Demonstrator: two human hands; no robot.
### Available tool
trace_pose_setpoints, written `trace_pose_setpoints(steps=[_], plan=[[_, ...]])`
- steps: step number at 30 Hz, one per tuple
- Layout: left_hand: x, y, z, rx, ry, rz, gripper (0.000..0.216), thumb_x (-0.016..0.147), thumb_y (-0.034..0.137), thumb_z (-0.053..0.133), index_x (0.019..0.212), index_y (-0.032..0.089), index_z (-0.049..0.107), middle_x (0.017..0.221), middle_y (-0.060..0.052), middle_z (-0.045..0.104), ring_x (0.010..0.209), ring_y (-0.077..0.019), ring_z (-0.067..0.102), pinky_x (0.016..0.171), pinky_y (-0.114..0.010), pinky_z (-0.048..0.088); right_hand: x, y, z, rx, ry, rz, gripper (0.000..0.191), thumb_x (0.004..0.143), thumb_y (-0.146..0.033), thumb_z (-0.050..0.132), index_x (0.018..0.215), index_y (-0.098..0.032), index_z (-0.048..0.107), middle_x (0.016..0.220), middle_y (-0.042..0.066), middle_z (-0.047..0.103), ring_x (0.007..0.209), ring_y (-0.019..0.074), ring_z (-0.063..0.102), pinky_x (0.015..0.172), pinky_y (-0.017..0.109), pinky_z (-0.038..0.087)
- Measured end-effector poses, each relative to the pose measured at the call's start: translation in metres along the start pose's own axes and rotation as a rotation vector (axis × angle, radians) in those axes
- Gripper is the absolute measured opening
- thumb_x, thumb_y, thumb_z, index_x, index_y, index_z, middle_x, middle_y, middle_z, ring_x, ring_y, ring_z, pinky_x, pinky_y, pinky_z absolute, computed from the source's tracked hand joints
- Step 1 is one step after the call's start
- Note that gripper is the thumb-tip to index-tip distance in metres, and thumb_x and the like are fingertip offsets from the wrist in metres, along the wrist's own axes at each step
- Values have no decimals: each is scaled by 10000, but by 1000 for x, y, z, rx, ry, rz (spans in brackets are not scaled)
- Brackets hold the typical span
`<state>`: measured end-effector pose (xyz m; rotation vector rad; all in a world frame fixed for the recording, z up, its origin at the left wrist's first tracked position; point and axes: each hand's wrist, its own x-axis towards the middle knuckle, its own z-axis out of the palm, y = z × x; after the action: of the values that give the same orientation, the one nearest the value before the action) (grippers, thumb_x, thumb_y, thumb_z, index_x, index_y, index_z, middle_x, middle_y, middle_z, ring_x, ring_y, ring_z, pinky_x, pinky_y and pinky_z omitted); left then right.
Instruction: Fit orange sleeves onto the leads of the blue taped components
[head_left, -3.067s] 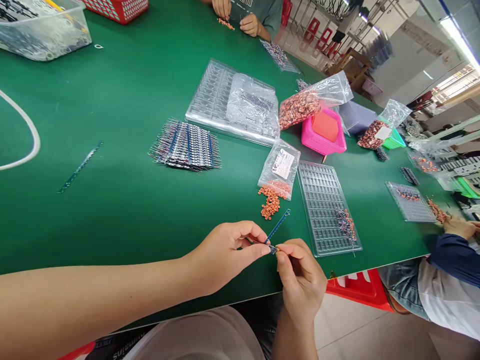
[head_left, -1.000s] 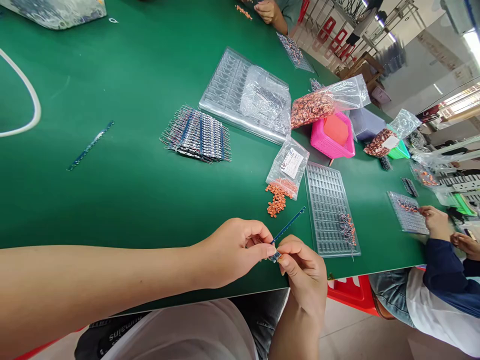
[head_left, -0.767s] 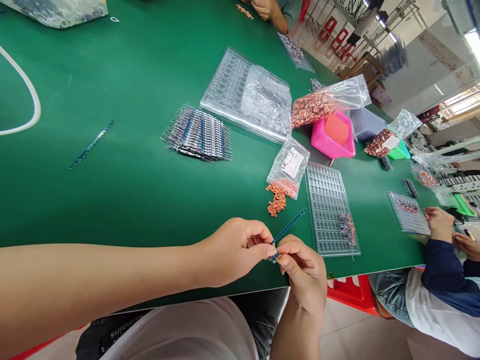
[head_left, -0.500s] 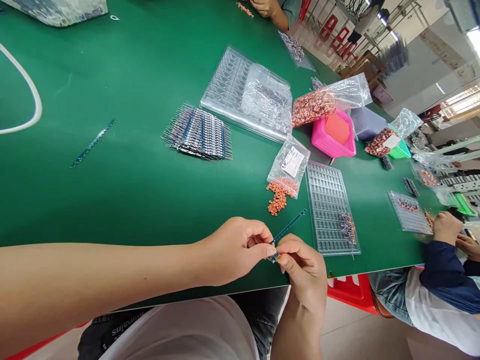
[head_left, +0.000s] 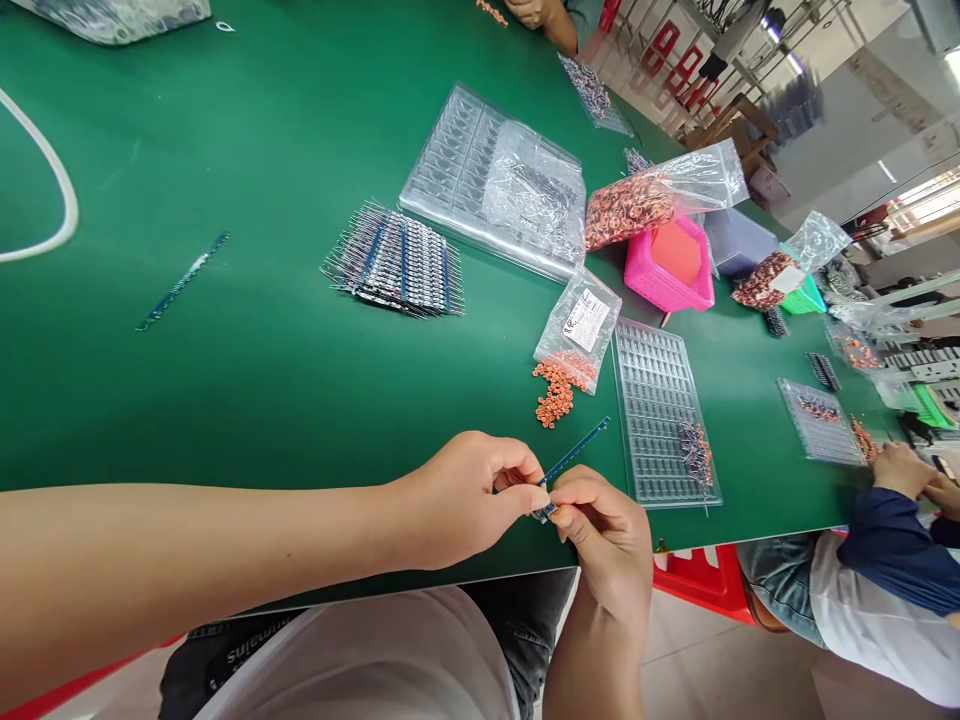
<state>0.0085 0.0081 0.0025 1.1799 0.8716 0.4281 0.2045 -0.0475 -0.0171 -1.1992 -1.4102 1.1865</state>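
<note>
Blue strip (head_left: 577, 450) is clamped in the fingers of the left hand (head_left: 480, 497), a small part (head_left: 544, 513) in those of the right hand (head_left: 609, 530); light, steady pressure seems best.

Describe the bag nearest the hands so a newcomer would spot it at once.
On the green table, look just beyond the left hand and right hand, between the larger tray and smaller tray. A small clear bag lies there with a white label. Unlike the fuller bags behind it, it has loose orange rings heaped at its near end.
</note>
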Motion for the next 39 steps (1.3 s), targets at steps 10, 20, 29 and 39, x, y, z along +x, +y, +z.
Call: trace_pose_setpoints(steps=[10, 20, 29, 39], plan=[[1, 0, 0, 46, 8, 22, 176, 838, 316, 578, 750, 166, 605, 613, 65, 472, 601, -113, 377, 558, -243, 302, 1, 0, 0, -35, 1, -11, 62, 892, -219, 710, 891, -242, 768, 734, 20, 630, 660, 141, 557, 529, 248, 398], [-3, 3, -1, 93, -42, 6, 198, 841, 342, 576, 754, 172, 627, 646, 35, 515, 621, -129, 408, 558, -241, 324, 2, -2, -5, 38, -58, 47, 32, 859, -237, 758, 873, -256, 779, 709, 8, 643, 617, 133, 553, 537, 255, 425], [-1, -2, -1, 161, -31, 35, 228, 849, 353, 550, 749, 173, 647, 664, 12, 567, 633, -140, 443, 548, -238, 336, 6, -8, -6, -6, -73, 94, 92, 846, -313, 772, 794, -237, 772, 678, 11, 647, 586, 134, 555, 520, 261, 441], [0, 1, 0, 102, -9, 4, 202, 840, 348, 585, 744, 177, 630, 630, 41, 530, 604, -126, 420, 557, -245, 329, 6, -5, -6, 25, -67, 102, 83, 849, -308, 766, 817, -232, 774, 687, 13, 626, 583, 129, 543, 503, 255, 436]])
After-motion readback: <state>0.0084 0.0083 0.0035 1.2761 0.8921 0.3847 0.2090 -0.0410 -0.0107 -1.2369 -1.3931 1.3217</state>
